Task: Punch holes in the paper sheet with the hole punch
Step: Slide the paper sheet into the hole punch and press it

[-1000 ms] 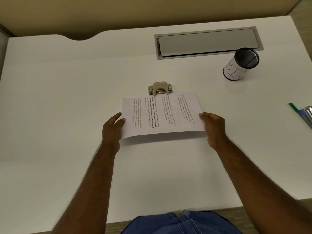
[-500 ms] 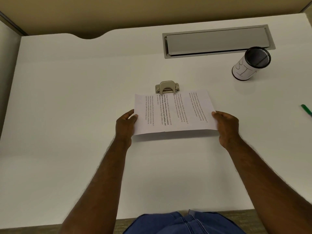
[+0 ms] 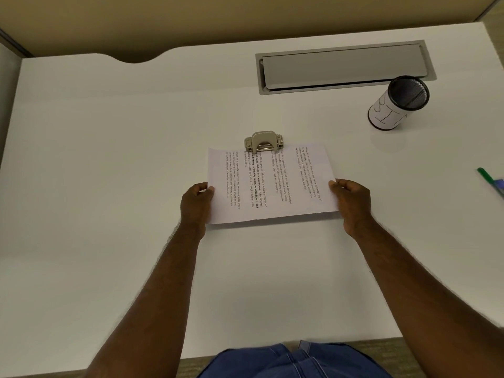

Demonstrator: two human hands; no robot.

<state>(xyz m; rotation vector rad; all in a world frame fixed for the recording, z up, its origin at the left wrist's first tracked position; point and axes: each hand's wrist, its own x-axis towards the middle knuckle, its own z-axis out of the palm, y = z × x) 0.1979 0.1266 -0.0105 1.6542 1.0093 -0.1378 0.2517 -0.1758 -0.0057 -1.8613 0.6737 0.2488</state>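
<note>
Left hand [image 3: 197,203] and right hand [image 3: 351,203] each pinch a side edge of the printed paper sheet [image 3: 270,184], held low over the white desk [image 3: 109,186]. Its far edge meets the metal hole punch [image 3: 263,142], apparently inside the slot. Farther right, a mesh pen cup [image 3: 398,103] looks empty; behind, a grey cable hatch [image 3: 343,67].

Dim, even overhead light, soft shadows, wide-angle bending at edges.

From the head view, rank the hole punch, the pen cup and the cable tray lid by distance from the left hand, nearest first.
1. hole punch, just ahead of the left hand, at the paper's far edge.
2. cable tray lid, far, right of centre.
3. pen cup, far right.
</note>
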